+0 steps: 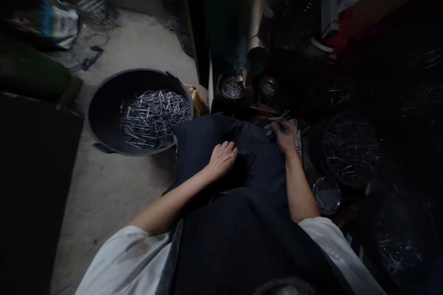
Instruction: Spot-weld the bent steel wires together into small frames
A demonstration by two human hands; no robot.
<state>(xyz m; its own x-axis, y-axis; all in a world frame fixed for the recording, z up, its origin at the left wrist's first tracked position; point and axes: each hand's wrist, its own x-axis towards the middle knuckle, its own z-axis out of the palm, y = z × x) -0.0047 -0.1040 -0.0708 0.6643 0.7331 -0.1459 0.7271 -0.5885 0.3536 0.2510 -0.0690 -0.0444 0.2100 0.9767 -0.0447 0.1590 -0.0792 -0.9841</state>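
Apron (235, 239) up close, loose rods (252, 160) on the cloth (204, 136)!

And your right hand (285, 137) pinches a splayed bunch (284, 117) of rods past the lap; a slack grip could drop one. Your left hand (223, 159) curls over the cloth, and whether it grips anything, I can't tell. Those loose rods lie just beside it: one knee shift could spill them.
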